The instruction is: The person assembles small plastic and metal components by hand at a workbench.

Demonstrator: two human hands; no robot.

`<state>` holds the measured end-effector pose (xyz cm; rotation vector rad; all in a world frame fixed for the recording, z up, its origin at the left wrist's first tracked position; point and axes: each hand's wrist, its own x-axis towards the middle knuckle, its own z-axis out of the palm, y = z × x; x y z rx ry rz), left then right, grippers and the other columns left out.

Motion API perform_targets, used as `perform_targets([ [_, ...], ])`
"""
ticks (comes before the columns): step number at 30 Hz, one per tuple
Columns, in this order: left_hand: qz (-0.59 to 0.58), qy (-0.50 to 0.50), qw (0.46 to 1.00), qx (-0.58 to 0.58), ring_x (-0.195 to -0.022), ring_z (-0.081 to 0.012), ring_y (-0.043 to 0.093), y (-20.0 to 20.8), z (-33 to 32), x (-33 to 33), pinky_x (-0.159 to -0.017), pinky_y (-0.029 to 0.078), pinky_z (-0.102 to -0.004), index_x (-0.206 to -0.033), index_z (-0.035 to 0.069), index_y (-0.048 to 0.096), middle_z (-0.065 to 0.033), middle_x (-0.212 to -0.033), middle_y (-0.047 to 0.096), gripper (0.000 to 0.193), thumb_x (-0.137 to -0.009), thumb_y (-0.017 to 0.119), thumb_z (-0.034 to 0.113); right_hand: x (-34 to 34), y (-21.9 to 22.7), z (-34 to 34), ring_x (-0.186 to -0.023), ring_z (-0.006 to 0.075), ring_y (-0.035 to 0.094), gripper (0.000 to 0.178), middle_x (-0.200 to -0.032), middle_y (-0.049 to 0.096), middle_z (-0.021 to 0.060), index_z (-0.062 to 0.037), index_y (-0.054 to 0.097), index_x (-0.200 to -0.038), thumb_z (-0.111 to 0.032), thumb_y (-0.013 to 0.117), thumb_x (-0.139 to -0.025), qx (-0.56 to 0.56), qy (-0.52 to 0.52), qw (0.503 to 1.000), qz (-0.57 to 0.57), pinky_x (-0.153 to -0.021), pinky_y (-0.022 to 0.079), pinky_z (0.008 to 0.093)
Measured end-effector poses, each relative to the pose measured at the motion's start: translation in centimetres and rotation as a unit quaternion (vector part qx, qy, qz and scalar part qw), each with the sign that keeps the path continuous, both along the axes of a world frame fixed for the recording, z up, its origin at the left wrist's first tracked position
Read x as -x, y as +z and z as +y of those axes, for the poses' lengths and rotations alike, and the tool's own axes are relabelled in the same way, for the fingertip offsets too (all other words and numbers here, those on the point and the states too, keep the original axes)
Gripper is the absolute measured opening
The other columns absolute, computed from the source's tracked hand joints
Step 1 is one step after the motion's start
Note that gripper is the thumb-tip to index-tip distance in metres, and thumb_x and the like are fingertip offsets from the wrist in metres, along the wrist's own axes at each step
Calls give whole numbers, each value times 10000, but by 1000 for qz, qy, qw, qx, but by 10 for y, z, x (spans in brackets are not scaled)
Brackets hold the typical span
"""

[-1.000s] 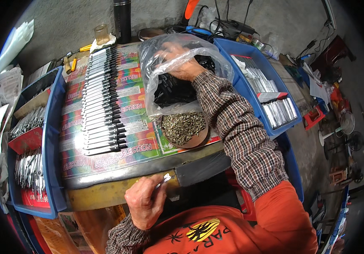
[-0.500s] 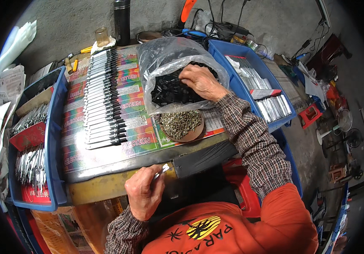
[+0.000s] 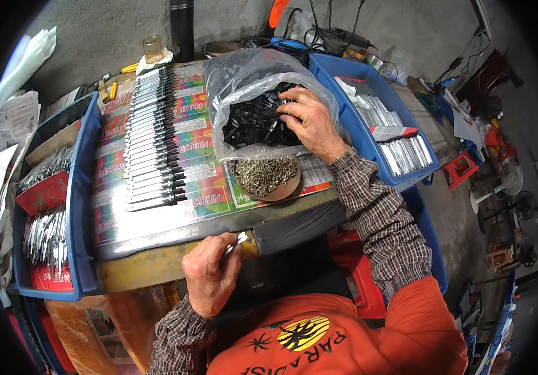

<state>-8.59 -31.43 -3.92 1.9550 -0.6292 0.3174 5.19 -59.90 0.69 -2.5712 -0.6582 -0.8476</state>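
Note:
My left hand (image 3: 211, 272) is closed in front of the table's edge, gripping a slim silver metal strip (image 3: 241, 238) whose pale end pokes out past the fingers. My right hand (image 3: 311, 122) reaches into a clear plastic bag (image 3: 228, 69) full of small black plastic parts (image 3: 256, 125). Its fingers are bent among them; whatever they pinch is hidden. Just below the bag, a round dish (image 3: 289, 187) carries a heap of small brassy metal pieces (image 3: 263, 175). Left of the bag, silver strips with black ends (image 3: 147, 137) lie side by side in a long row.
A blue bin (image 3: 84, 187) at the left holds bundles of metal strips. Another blue bin (image 3: 378, 165) stands right of the bag with more silver strips. Behind are a dark bottle (image 3: 182, 31), an amber cup (image 3: 153, 49) and cables. A red stool (image 3: 359, 275) is under the table.
My right hand has shifted slightly right within the bag, its fingers now more spread over the black parts. My left hand has barely moved, still holding the strip. The view has tilted a little.

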Motion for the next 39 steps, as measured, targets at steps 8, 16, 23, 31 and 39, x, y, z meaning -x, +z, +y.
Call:
perform_targets([
  [8, 17, 8, 1000, -2, -582, -258, 558, 7, -1, 3, -546, 439, -328, -876, 27, 612, -115, -702, 571, 170, -731, 672, -39, 40, 14, 19, -875, 236, 554, 184, -876, 605, 52, -28, 660, -921, -8, 646, -738, 53, 14, 995, -82, -740, 420, 352],
  [16, 18, -1, 1000, -17, -578, -255, 554, 13, -3, 19, -538, 431, -332, -864, 30, 623, -106, -687, 574, 155, -733, 691, -18, 134, 8, 49, -748, 259, 576, 363, -849, 576, 110, 15, 637, -1009, 99, 647, -655, 9, 88, 996, -14, -643, 484, 341],
  [23, 21, -28, 999, -24, -586, -260, 558, 10, -10, 26, -545, 435, -337, -880, 22, 627, -112, -689, 577, 172, -728, 695, -18, 167, -14, 50, -784, 253, 556, 284, -884, 550, 100, 32, 608, -996, -25, 629, -718, 45, 86, 995, 8, -693, 477, 355],
  [31, 27, -43, 999, -16, -536, -156, 519, 3, -16, 35, -511, 411, -262, -882, 6, 634, -81, -673, 565, 153, -745, 681, -42, 181, -19, 52, -743, 250, 564, 297, -851, 554, 95, 13, 610, -975, 26, 660, -683, 2, 101, 994, 38, -642, 488, 345],
  [39, 18, -54, 998, -29, -574, -259, 553, 4, -17, 42, -524, 431, -343, -887, 21, 615, -98, -674, 551, 207, -706, 697, -37, 190, -16, 51, -720, 251, 537, 153, -778, 478, 78, -18, 563, -863, -26, 660, -745, 0, 123, 983, 133, -606, 469, 357],
])
